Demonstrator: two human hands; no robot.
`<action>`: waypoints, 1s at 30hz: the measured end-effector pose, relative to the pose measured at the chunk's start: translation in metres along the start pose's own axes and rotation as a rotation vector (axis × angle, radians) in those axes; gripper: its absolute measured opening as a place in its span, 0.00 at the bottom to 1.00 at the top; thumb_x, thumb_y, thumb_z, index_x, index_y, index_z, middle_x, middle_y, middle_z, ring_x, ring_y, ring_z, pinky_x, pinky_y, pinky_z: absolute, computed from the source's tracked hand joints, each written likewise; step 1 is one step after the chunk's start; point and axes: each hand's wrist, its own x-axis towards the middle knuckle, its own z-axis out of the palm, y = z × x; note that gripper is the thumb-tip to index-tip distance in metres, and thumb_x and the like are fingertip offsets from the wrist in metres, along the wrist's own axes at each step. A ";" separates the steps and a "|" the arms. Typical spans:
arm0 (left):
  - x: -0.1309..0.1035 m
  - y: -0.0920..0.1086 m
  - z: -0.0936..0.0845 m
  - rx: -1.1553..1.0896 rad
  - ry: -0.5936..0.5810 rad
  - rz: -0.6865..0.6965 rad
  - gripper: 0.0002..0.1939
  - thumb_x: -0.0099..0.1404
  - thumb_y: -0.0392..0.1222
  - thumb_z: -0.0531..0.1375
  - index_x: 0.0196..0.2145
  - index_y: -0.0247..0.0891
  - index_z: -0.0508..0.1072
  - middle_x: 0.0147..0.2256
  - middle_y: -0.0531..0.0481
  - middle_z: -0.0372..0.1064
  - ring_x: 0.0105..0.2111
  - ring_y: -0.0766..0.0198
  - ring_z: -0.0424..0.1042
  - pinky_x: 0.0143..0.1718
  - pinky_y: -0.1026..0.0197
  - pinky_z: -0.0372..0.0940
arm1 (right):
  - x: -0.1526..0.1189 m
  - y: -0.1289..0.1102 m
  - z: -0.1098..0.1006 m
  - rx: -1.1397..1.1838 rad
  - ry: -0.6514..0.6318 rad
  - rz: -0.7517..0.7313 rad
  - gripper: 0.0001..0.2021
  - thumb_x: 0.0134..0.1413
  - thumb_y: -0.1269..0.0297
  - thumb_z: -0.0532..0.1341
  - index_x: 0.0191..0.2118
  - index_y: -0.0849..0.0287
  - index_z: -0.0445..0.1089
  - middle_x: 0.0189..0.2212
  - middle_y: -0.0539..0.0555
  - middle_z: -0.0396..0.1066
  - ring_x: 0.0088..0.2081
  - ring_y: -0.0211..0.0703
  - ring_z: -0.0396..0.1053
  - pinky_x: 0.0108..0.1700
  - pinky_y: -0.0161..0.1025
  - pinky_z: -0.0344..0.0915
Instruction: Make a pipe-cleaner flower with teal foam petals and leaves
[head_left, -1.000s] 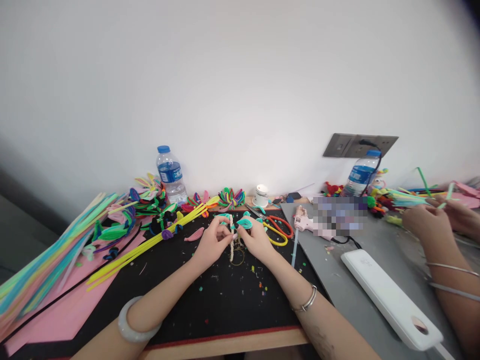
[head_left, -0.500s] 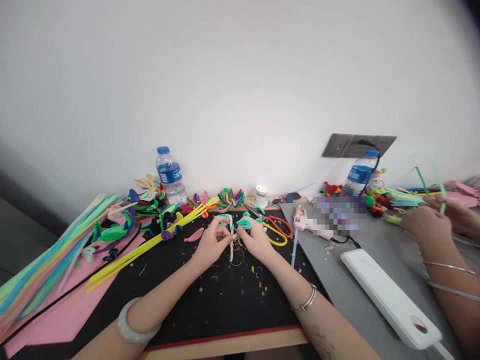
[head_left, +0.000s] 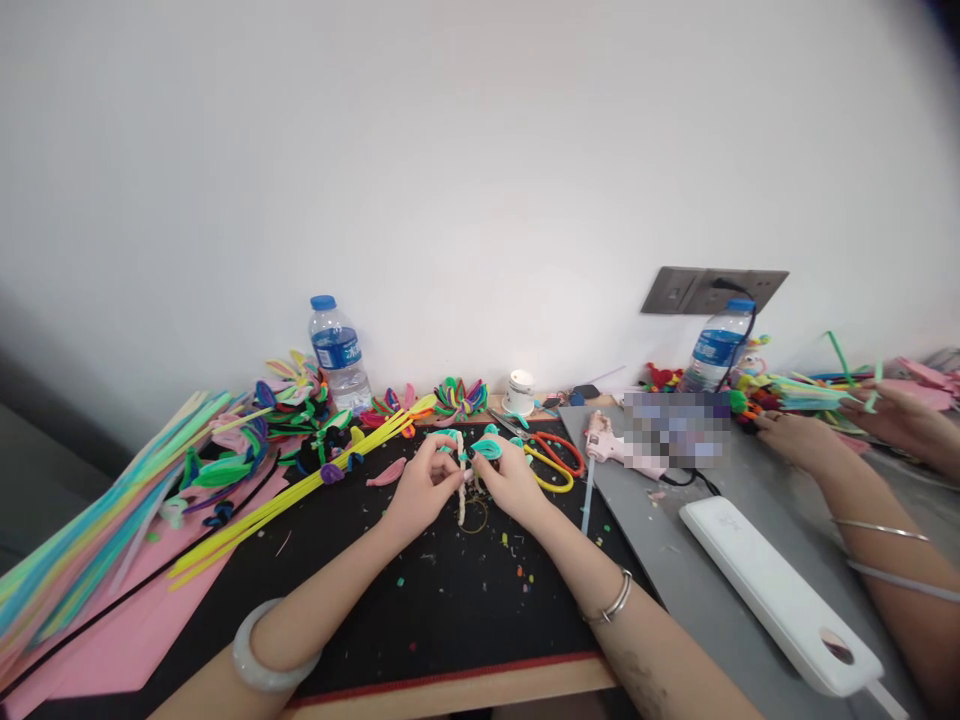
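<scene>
Above the black mat (head_left: 450,620) my two hands meet, fingertips nearly touching. My left hand (head_left: 429,485) pinches a cream fuzzy strip (head_left: 461,505) that hangs upright between the hands. My right hand (head_left: 514,482) is closed on a teal fuzzy loop piece (head_left: 487,448), its fingertips beside the strip. More teal loops show just behind the hands. Scissors with red and yellow handles (head_left: 559,480) lie right of my right hand. A pink leaf-shaped piece (head_left: 386,474) rests left of my left hand.
Yellow stems (head_left: 300,490) and pastel stems (head_left: 142,500) lie left. Bottles (head_left: 337,350) (head_left: 716,345) stand by the wall. A pink glue gun (head_left: 622,450) and white power bank (head_left: 780,600) rest right, near another person's hands (head_left: 795,440). A white cup (head_left: 519,392) stands behind.
The other person's nearer hand has moved left and down onto the grey surface, away from the green strip. My own hands have hardly moved.
</scene>
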 end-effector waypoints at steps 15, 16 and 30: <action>0.000 0.000 0.000 0.015 0.008 -0.003 0.13 0.57 0.37 0.57 0.38 0.40 0.58 0.19 0.61 0.61 0.21 0.69 0.65 0.27 0.65 0.60 | 0.000 0.000 0.000 0.001 0.005 -0.002 0.08 0.50 0.70 0.51 0.22 0.58 0.56 0.20 0.47 0.57 0.24 0.37 0.56 0.28 0.34 0.53; 0.000 0.001 0.000 0.015 0.007 -0.005 0.13 0.57 0.37 0.57 0.38 0.40 0.58 0.19 0.61 0.60 0.21 0.69 0.65 0.27 0.65 0.59 | 0.000 0.000 0.000 0.002 0.003 -0.003 0.08 0.50 0.70 0.51 0.22 0.58 0.56 0.21 0.47 0.57 0.25 0.37 0.57 0.28 0.34 0.53; -0.001 0.002 0.000 0.029 0.006 -0.012 0.13 0.56 0.38 0.58 0.38 0.40 0.58 0.20 0.61 0.60 0.21 0.69 0.64 0.26 0.66 0.58 | 0.000 0.000 0.000 0.007 0.001 -0.012 0.09 0.51 0.71 0.51 0.22 0.58 0.56 0.20 0.46 0.55 0.24 0.37 0.57 0.28 0.33 0.53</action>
